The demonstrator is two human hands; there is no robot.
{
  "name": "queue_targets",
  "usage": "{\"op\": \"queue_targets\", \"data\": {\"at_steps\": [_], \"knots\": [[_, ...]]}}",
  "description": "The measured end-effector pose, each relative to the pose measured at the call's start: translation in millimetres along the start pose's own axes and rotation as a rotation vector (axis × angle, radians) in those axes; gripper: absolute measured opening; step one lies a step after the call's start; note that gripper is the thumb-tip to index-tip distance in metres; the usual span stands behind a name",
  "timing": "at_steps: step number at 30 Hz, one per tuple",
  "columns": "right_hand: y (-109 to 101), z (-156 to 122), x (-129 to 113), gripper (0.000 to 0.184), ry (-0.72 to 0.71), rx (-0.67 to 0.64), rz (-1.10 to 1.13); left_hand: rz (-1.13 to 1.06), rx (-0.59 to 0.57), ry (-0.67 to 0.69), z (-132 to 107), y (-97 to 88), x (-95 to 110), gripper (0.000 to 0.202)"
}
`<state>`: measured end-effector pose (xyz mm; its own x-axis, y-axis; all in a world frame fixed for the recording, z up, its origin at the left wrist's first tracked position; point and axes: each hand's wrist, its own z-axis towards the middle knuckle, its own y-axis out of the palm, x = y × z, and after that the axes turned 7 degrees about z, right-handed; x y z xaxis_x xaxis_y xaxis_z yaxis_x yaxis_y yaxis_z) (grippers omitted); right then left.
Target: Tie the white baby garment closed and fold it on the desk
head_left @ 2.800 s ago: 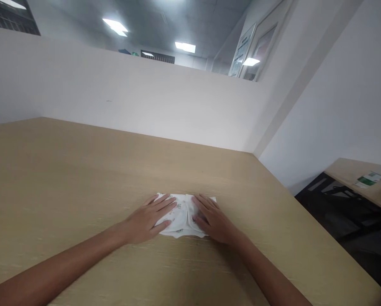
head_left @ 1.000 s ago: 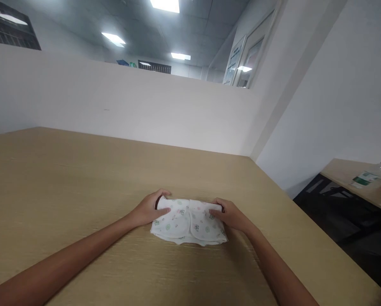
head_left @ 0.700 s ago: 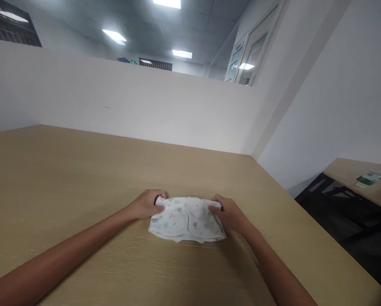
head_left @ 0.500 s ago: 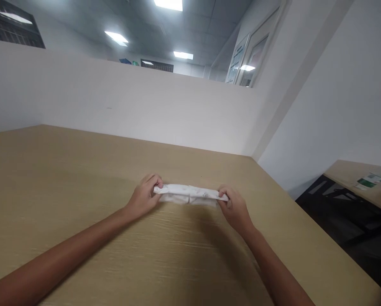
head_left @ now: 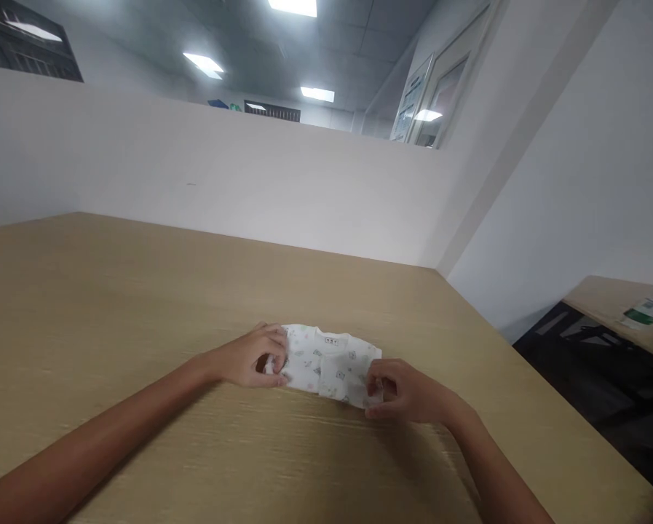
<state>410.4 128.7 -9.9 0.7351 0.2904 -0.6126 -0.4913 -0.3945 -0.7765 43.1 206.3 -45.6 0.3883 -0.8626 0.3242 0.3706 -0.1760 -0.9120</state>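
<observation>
A folded white baby shirt (head_left: 329,364) with small printed figures lies on the wooden table, its neckline and a small label facing up along the far edge. My left hand (head_left: 258,356) is at its left end, fingers curled over the cloth and thumb along the near side. At the opposite end, my right hand (head_left: 397,389) has its fingers bent onto the near right corner, thumb beneath them. Both hands pinch the cloth, and their fingertips partly hide its two ends.
The tan table (head_left: 140,291) reaches back to a low white partition (head_left: 250,182). A white wall with a pillar rises at the right. Beyond the table's right edge stands another table (head_left: 599,298) bearing a green-and-white labelled item (head_left: 646,311).
The shirt, held up edge-on as a narrow roll before, now lies face up on the table. Both hands have come down and nearer, still at its ends.
</observation>
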Motion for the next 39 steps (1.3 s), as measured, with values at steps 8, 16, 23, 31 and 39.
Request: {"op": "queue_targets", "data": {"at_steps": [8,16,23,31,39], "knots": [[39.3,31.8,8.0,0.062,-0.198,0.446,0.039,0.234,0.320,-0.174,21.5,45.9,7.9,0.045],[73.4,45.4,20.6,0.102,-0.008,0.324,-0.227,0.327,0.068,-0.176,18.8,67.0,-1.4,0.072],[66.8,48.0,25.1,0.105,0.005,0.216,-0.296,0.345,0.059,-0.183,20.2,72.3,-5.1,0.071],[83.5,30.0,9.6,0.095,-0.030,0.260,-0.308,0.378,0.095,-0.187,2.4,79.4,14.9,0.068],[145.8,-31.6,-7.1,0.094,-0.204,0.310,-0.312,0.664,0.311,-0.082,-72.3,91.1,96.7,0.076]]}}
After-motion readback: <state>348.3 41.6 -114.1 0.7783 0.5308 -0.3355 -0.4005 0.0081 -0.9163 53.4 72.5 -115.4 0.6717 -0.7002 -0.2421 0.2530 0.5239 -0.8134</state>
